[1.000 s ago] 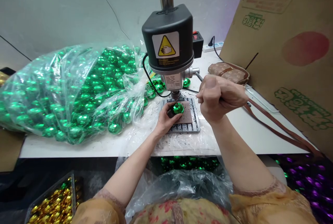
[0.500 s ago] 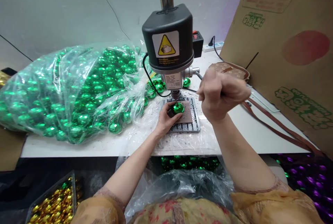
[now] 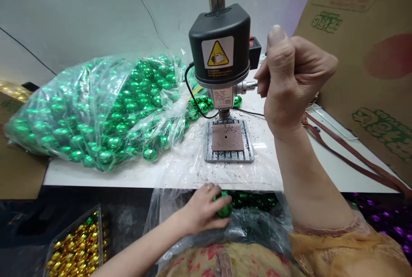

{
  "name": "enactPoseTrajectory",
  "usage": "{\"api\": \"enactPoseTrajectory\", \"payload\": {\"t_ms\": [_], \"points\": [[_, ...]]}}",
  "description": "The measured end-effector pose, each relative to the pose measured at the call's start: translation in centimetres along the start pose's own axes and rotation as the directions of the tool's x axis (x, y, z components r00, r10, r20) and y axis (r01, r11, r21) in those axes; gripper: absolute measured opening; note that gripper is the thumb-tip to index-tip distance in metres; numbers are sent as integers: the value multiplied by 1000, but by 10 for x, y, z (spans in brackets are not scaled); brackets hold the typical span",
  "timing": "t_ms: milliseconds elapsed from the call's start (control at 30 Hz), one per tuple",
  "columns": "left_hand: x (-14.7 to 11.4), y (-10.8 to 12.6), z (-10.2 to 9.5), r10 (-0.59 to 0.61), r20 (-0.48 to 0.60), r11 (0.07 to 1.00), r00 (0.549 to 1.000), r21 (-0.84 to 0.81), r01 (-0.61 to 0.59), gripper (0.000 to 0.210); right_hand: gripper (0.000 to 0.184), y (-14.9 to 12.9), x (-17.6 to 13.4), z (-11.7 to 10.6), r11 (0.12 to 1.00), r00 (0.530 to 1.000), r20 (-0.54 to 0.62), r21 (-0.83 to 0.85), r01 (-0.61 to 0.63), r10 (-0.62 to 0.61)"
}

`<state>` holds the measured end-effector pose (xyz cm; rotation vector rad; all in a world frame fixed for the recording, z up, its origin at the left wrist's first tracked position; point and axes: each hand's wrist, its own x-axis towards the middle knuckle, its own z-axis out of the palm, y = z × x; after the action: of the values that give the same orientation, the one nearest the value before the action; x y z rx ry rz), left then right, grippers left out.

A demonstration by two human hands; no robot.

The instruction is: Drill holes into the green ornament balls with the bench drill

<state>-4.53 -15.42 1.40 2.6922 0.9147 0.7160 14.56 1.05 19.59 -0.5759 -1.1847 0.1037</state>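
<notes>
A shiny green faceted ball (image 3: 226, 211) is in my left hand (image 3: 206, 212), fingers curled over it, just below the table's front edge. Under that hand a clear plastic bag (image 3: 257, 224) hangs open with more green balls (image 3: 254, 200) in it. My right hand (image 3: 289, 77) is raised in a fist beside the black drill press (image 3: 219, 49), closed around its feed handle, which the fingers mostly hide. Beneath the chuck (image 3: 224, 114), the grey slotted base (image 3: 247, 155) carries a brown board (image 3: 233, 144) with a small hole and dark shavings.
A large clear bag of green balls (image 3: 106, 114) lies on the white table (image 3: 96, 179) at left, some spilling out. Brown straps (image 3: 347, 155) and a cardboard box (image 3: 363, 79) stand at right. Gold balls (image 3: 77, 242) fill a bin at lower left; purple ones (image 3: 383, 225) lie lower right.
My left hand has carried the green ball from the board under the chuck down to the bag below the table edge. The right fist has risen and turned thumb-up.
</notes>
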Motion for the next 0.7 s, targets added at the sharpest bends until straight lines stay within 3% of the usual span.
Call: {"api": "enactPoseTrajectory", "payload": {"t_ms": [67, 100, 167, 200, 300, 400, 467, 600, 700], "points": [[-16, 2, 2, 93, 69, 984, 993, 148, -103, 48, 50, -1, 0, 0, 1000, 1000, 5, 16, -5, 5], [-18, -3, 1, 98, 37, 977, 995, 189, -103, 44, 50, -2, 0, 0, 1000, 1000, 7, 25, -6, 6], [-11, -28, -6, 17, -120, 974, 993, 228, 11, 31, 50, -2, 0, 1, 998, 1000, 4, 55, 10, -10], [-1, -46, -11, -59, -206, 966, 977, 237, 109, 29, 49, -2, 0, 2, 997, 1000, -6, 78, 24, -24], [39, -114, -29, -258, -316, 922, 913, 202, 330, 27, 47, -1, 0, 4, 987, 996, -62, 144, 65, -56], [82, -176, -40, -428, -349, 849, 834, 162, 503, 29, 45, -2, -1, 4, 987, 997, -68, 152, 49, -39], [104, -204, -41, -506, -359, 803, 785, 137, 580, 30, 45, -4, -2, 3, 993, 999, -40, 115, 6, -2], [127, -231, -36, -604, -364, 722, 709, 127, 680, 33, 46, -6, -2, 1, 994, 999, -41, 111, 21, -16], [132, -235, -39, -627, -358, 704, 692, 119, 700, 34, 46, -5, -2, 2, 990, 999, -40, 143, 2, 4]]}}
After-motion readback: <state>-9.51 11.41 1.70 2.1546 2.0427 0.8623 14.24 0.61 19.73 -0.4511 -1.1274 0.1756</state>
